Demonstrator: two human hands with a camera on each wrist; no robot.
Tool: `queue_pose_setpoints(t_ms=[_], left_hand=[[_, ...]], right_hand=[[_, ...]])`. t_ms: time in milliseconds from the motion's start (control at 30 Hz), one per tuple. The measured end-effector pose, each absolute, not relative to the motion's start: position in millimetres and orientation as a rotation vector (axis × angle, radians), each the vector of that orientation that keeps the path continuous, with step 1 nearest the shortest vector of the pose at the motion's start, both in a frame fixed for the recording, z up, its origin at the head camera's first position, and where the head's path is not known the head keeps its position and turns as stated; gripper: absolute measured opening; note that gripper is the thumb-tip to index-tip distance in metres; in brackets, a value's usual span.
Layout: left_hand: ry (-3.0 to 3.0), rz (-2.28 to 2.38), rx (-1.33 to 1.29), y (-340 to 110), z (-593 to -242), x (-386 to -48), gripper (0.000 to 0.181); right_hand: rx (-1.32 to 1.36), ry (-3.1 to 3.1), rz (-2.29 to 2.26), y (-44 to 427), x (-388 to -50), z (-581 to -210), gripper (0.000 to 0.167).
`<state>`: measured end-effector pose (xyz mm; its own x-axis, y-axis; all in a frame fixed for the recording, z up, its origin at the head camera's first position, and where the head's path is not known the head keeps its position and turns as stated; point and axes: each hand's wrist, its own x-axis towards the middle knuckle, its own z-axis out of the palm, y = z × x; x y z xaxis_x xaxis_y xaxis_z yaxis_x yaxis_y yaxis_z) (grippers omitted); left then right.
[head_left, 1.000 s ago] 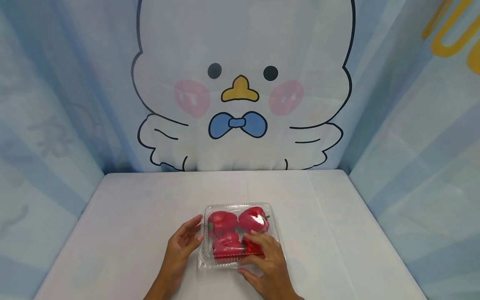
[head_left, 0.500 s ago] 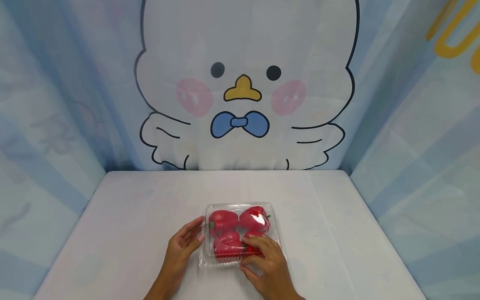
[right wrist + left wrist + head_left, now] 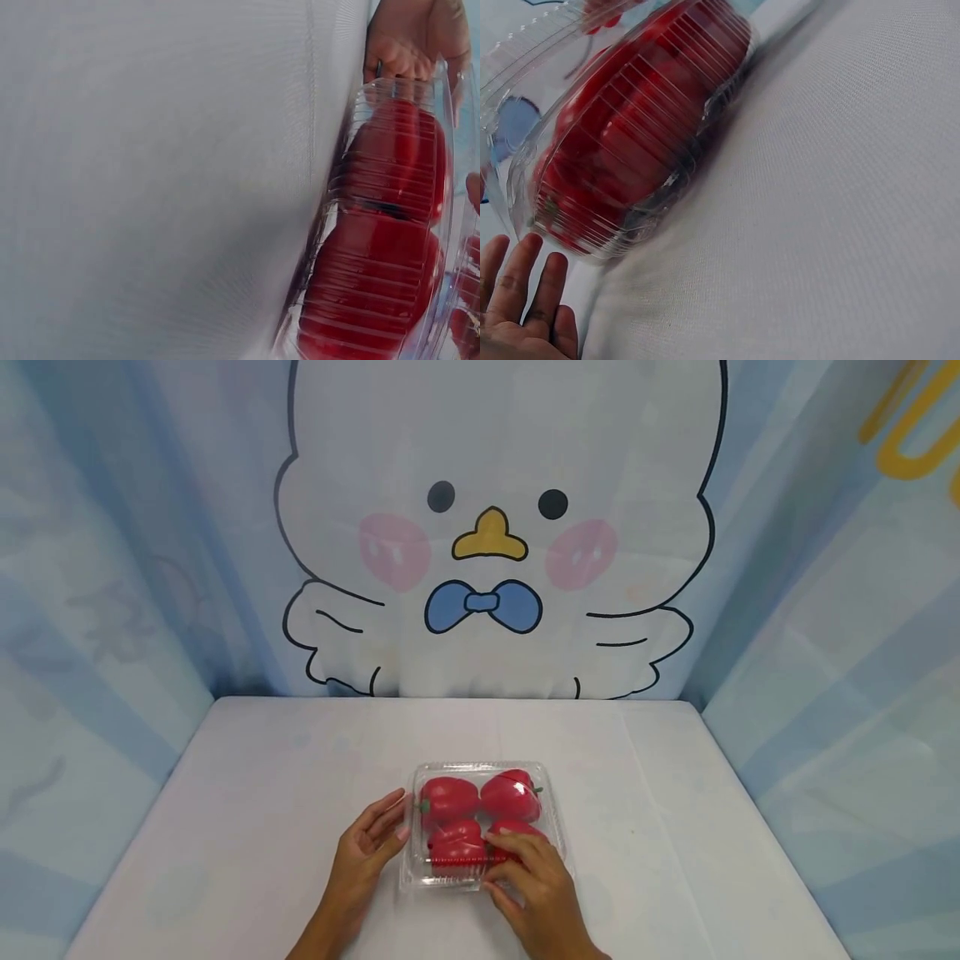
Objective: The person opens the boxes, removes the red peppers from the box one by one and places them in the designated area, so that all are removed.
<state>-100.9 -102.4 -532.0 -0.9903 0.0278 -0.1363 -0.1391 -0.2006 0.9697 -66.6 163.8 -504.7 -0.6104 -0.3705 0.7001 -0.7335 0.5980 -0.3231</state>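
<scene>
A clear plastic clamshell box [image 3: 480,767] stands on the white table, holding several red bell peppers [image 3: 448,799] with green stems. My left hand [image 3: 358,853] is at its left side, fingers extended; in the left wrist view the fingertips [image 3: 532,244] meet the box's corner. At the front right, my right hand [image 3: 543,889] has bent fingers on the lid, pinching its front edge. The right wrist view shows the lid [image 3: 466,142] slightly apart from the base rim. Only part of the right hand's fingers appears there, at the right edge.
White cloth covers the table [image 3: 300,760]. Behind it hangs a backdrop [image 3: 495,652] printed with a white bird in a blue bow tie. Pale blue curtains [image 3: 97,693] stand along the left and right sides.
The bright glare on the lid has shrunk and the lid's front edge looks higher. My right thumb has moved closer to that edge. The left hand has stayed in place.
</scene>
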Motion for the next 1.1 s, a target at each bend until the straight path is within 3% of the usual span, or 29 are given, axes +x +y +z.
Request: queue_pose_setpoints(t_ms=[533, 867, 1100], left_hand=[[1.859, 2.381, -0.080, -106.9, -529.7, -98.7, 0.052], [1.886, 2.315, -0.025, -109.7, -533.2, -98.3, 0.063], [1.925, 2.327, 0.007, -108.8, -535.5, -98.1, 0.061]], right_hand=[[0.816, -2.202, 0.881, 158.5, -66.3, -505.2, 0.016], [0.767, -2.220, 0.898, 154.7, -65.9, -501.5, 0.021], [0.687, -2.291, 0.867, 152.7, -65.2, -497.2, 0.019]])
